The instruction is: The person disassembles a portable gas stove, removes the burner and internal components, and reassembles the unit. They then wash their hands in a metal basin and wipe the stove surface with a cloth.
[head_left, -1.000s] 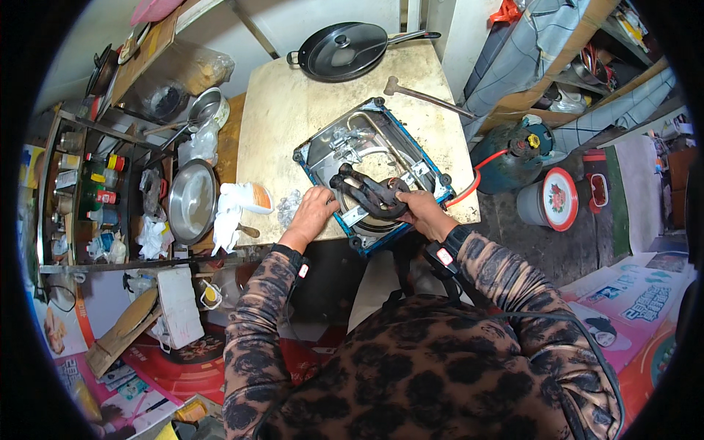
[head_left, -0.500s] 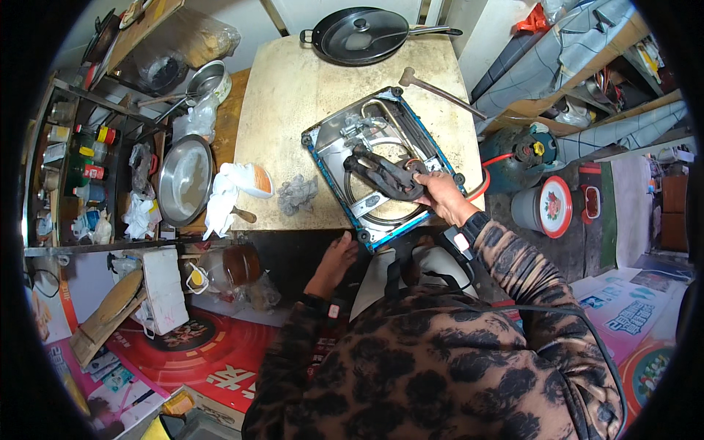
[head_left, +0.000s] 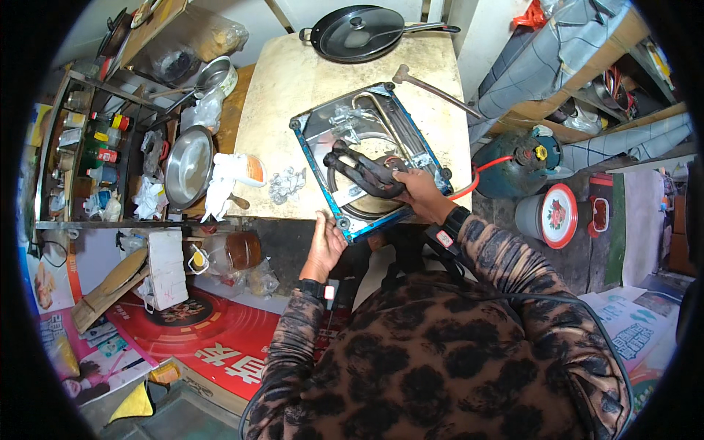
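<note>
An upturned gas stove (head_left: pixel 325 161) with a blue-edged metal frame, inner pipes and fittings sits on the worn table (head_left: pixel 271 88), joined to a red hose (head_left: pixel 480 168). My right hand (head_left: pixel 425 192) grips a blackened metal burner piece (head_left: pixel 363 169) lying over the stove's ring opening. My left hand (head_left: pixel 326 249) is curled at the stove's near-left corner, thumb up, fingers partly hidden beneath it. A crumpled grey foil-like wad (head_left: pixel 286 183) and a white-orange tub (head_left: pixel 251 170) with white paper lie left of the stove. A hammer (head_left: pixel 433 91) rests behind it.
A lidded black pan (head_left: pixel 337 37) is at the back. A steel basin (head_left: pixel 183 165) and bottle rack (head_left: pixel 103 154) stand left. A gas cylinder (head_left: pixel 513 165) and bucket with red-rimmed enamel lid (head_left: pixel 559 216) stand right. Boards (head_left: pixel 110 286) and a jug (head_left: pixel 242 251) are low left.
My left hand went from beside the stove down below the table edge, then rose to the stove's near corner. The stove has shifted and turned slightly; my right hand still holds the burner piece.
</note>
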Tool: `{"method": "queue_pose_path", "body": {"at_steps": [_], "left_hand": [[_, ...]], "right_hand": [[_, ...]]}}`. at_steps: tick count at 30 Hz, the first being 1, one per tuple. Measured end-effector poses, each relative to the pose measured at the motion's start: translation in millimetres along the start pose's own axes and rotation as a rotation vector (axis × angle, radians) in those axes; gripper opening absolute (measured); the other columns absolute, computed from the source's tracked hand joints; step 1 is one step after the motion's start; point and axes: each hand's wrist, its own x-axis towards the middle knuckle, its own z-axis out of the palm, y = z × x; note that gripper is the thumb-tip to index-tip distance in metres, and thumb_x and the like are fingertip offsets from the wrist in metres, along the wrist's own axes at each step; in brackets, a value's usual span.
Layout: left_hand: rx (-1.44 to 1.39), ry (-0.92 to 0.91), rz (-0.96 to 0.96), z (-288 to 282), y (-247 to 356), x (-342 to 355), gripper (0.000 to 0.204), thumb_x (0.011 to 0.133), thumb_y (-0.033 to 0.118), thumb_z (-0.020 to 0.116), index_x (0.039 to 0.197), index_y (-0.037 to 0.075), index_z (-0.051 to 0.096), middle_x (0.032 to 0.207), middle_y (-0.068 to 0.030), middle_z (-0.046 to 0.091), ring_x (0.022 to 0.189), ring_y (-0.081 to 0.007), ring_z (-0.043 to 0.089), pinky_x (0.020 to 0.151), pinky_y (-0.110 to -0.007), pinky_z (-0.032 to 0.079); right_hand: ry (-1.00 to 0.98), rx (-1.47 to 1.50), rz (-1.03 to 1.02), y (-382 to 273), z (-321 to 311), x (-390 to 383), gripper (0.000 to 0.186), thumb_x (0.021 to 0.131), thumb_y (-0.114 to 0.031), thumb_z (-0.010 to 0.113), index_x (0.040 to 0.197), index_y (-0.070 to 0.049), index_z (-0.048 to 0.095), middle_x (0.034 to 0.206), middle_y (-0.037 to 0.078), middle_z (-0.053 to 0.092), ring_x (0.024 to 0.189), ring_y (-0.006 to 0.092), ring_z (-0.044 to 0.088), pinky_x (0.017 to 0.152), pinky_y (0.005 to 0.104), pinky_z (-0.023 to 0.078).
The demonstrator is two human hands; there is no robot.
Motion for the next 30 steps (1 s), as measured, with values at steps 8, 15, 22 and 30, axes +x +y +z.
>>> {"method": "queue_pose_path", "body": {"at_steps": [8,15,22,30], "left_hand": [[-0.186,-0.082,0.083,36.3,13.4,14.6,0.064,0.100,0.062,0.051,0.131,0.007,0.061,0.119,-0.0103,0.070,0.110,-0.0256,0.066,0.102,-0.045,0.051],[-0.184,-0.140,0.169,79.9,28.8,20.0,0.048,0.099,0.052,0.062,0.120,0.009,0.065,0.106,-0.0083,0.070,0.102,-0.0279,0.068,0.094,-0.048,0.056],[-0.053,-0.046,0.249,136.3,44.7,13.3,0.059,0.096,0.057,0.063,0.128,0.008,0.058,0.113,-0.0122,0.066,0.104,-0.0283,0.066,0.091,-0.049,0.057],[0.064,0.017,0.286,179.2,62.1,12.6,0.066,0.093,0.062,0.063,0.127,0.006,0.059,0.109,-0.0122,0.068,0.091,-0.0268,0.067,0.077,-0.042,0.059]], "right_hand": [[-0.078,0.138,-0.020,-26.4,-23.7,-8.6,0.026,0.097,-0.010,0.062,0.115,0.007,0.057,0.108,0.019,0.069,0.093,0.0301,0.073,0.081,0.0416,0.063],[-0.089,0.165,0.077,-49.8,-44.9,-7.2,0.036,0.098,-0.015,0.062,0.125,0.007,0.054,0.119,0.026,0.067,0.107,0.0367,0.070,0.097,0.0478,0.056],[-0.192,0.255,0.136,-68.0,-63.5,-12.0,0.037,0.099,-0.017,0.059,0.130,0.003,0.054,0.126,0.022,0.066,0.115,0.0335,0.068,0.107,0.0485,0.050],[-0.232,0.384,0.170,-87.8,-83.5,-7.5,0.033,0.100,-0.013,0.055,0.128,0.004,0.052,0.124,0.026,0.065,0.115,0.0362,0.067,0.109,0.0512,0.050]]}}
